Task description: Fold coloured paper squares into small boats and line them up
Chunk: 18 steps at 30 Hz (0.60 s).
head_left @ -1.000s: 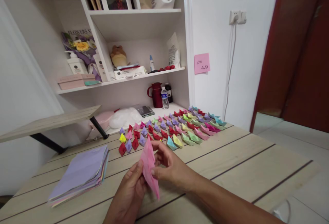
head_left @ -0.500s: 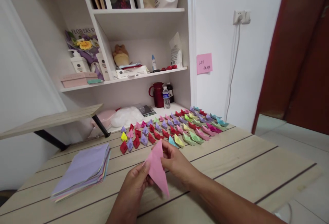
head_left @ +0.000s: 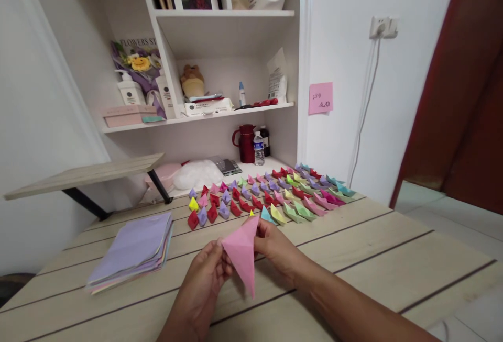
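Note:
Both hands hold a pink folded paper (head_left: 242, 250), a pointed triangular shape raised just above the wooden table (head_left: 353, 263). My left hand (head_left: 204, 282) pinches its left corner with thumb and fingers closed. My right hand (head_left: 275, 245) grips its upper right edge, fingers closed behind the paper. Just beyond the hands lie rows of small folded paper boats (head_left: 271, 198) in red, purple, pink, green, yellow and blue. A stack of pastel paper sheets (head_left: 133, 250) rests on the table to the left of the hands.
A white shelf unit (head_left: 220, 59) stands behind the table, with bottles, a red jug (head_left: 247, 144), a water bottle (head_left: 258, 149) and a framed picture. A small raised wooden board (head_left: 86, 174) sits at left. A pink sticky note (head_left: 320, 98) and a socket are on the wall; a dark red door is at right.
The pink paper has been turned and spread from a narrow edge-on fold into a broad flat triangle facing me. Both hands kept hold of it; the view shifted slightly left.

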{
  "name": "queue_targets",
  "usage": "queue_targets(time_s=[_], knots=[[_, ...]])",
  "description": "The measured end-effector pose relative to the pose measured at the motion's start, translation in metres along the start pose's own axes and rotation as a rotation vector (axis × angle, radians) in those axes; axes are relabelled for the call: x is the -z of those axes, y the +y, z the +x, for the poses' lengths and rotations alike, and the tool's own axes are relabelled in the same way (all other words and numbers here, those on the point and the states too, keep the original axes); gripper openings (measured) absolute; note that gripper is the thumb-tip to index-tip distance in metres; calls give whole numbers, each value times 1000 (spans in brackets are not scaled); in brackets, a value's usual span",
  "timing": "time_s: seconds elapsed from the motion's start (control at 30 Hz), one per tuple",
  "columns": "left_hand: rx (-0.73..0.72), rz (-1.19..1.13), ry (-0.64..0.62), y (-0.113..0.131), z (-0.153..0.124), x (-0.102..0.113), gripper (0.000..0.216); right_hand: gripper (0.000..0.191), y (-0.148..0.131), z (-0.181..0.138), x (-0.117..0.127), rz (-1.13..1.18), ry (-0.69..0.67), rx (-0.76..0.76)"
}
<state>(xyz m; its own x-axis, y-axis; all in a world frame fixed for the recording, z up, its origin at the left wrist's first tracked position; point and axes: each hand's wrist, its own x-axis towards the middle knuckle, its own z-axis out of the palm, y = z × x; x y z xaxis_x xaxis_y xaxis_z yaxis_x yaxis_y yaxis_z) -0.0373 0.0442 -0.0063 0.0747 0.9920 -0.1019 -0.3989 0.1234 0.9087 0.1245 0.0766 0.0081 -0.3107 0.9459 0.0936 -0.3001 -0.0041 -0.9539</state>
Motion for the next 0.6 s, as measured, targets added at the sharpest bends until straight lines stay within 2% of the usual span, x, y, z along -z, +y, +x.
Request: queue_targets(time_s=[0.13,0.3,0.43,0.6], knots=[[-21,2,1,1,-2,-2,32,28,1,0,-1,-1,4,14],[-28,20,20,3,-5,-5,46,24,3,1,1,-21,15,11],[-49,38,16,4,-6,-7,33,23,3,1,1,-26,-8,29],[-33,48,6,3,-6,-7,36,26,3,0,0,-45,-25,67]])
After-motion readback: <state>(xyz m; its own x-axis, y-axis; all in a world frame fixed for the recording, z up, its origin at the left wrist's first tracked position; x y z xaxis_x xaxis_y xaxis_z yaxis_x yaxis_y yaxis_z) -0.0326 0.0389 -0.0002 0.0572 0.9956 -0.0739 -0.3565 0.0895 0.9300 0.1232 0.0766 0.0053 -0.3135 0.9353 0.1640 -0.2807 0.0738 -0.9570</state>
